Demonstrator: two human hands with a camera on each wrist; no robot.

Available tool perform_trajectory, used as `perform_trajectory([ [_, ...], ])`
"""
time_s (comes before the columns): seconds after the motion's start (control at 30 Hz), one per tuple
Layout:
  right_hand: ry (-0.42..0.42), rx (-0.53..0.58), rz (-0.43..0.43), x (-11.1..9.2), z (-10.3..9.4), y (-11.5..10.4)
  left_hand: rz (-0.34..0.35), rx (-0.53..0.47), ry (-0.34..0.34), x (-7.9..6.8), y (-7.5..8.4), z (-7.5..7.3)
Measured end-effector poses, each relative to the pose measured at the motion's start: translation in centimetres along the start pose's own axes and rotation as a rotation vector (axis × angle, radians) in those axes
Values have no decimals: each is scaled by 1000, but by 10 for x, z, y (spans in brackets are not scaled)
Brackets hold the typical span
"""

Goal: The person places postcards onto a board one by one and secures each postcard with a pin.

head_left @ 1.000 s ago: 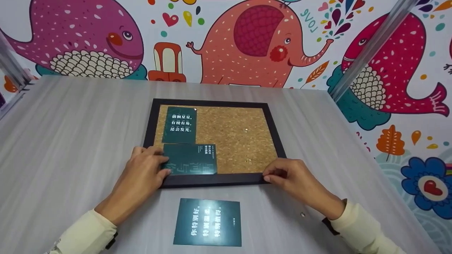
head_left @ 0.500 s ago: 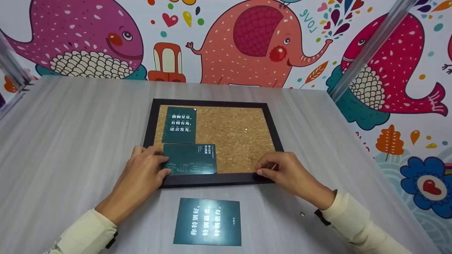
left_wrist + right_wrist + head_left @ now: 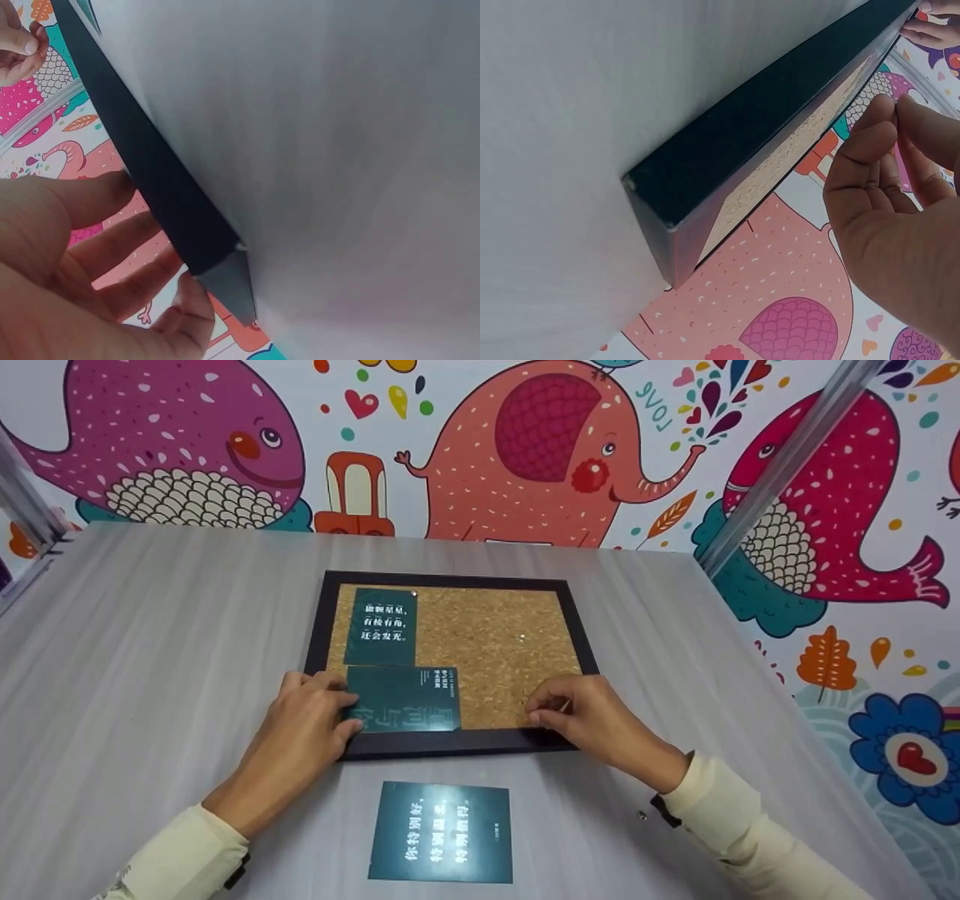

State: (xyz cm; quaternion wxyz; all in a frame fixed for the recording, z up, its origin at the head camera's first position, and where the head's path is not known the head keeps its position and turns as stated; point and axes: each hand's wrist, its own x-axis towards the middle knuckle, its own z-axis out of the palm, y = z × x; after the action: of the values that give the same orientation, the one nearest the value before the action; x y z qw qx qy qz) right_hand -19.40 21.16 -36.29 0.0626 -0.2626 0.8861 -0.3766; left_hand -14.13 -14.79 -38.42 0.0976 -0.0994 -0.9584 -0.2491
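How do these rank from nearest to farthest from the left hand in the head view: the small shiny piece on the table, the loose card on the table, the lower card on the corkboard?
1. Lower card: beside the left hand, whose fingertips overlap its left edge.
2. Loose card: on the table, below the frame.
3. Small shiny piece: far right.

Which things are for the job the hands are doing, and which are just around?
For the job, it seems:
cork board
upper card on it
lower card on it
loose card in front
tiny shiny thing, too small to name

Just around:
elephant picture
grey pole
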Motion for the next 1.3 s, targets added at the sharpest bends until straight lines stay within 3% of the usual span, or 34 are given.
perform_trajectory([
  [1.3, -10, -22, -30, 30, 10, -7, 1, -10, 1, -1, -1, 1],
])
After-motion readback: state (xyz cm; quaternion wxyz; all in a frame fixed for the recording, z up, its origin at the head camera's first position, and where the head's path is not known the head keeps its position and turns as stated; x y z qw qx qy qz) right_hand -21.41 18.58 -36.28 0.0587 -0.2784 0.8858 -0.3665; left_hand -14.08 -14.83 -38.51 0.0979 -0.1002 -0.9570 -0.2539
